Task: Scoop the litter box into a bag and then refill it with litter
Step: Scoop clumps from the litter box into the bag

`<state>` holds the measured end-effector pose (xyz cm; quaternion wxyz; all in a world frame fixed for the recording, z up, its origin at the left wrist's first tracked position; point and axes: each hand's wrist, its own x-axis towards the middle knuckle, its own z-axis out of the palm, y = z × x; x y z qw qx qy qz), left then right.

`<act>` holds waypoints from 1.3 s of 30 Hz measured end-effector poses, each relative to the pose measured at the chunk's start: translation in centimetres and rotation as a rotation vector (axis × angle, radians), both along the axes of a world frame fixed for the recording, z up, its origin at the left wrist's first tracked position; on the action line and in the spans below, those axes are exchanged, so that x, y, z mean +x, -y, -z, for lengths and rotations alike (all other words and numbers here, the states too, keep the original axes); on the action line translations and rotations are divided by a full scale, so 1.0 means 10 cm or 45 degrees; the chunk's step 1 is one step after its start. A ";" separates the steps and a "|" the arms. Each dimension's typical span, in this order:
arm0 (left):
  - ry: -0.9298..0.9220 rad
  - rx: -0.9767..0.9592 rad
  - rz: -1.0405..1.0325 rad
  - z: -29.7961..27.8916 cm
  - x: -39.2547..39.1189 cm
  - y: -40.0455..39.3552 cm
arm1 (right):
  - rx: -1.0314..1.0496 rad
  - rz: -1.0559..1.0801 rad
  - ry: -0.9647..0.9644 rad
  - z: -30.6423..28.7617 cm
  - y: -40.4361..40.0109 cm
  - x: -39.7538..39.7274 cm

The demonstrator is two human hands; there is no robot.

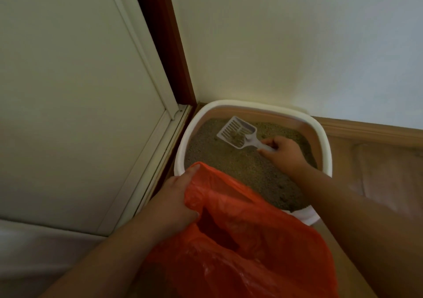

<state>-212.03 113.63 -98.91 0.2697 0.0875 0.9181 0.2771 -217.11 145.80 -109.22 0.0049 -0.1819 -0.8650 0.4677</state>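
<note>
Litter box (pixel 180 146), rounded white plastic, sits in the wall corner holding grainy tan litter (pixel 242 167). Right hand (pixel 283 153) pinches the slotted white scoop (pixel 238 133) by its handle above the litter. Left hand (pixel 176 197) grips the crinkled orange bag (pixel 240 240) at the box's near rim.

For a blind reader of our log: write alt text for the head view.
A person's right hand holds a slotted white scoop with a few clumps in it over a white litter box of grey litter. Their left hand grips the rim of an open orange plastic bag at the box's near edge, in a corner by a wall.
</note>
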 end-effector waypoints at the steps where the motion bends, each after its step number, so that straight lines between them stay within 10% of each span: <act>1: -0.003 -0.005 0.000 -0.01 0.01 0.00 | -0.006 -0.007 -0.007 -0.03 -0.01 0.02; 26: 0.222 0.154 -0.287 -0.41 0.11 0.05 | -0.396 -0.754 0.166 -1.10 -0.37 0.19; 39: 0.310 0.246 -0.400 -0.50 0.13 -0.04 | 0.294 -1.353 0.322 -1.41 0.19 0.17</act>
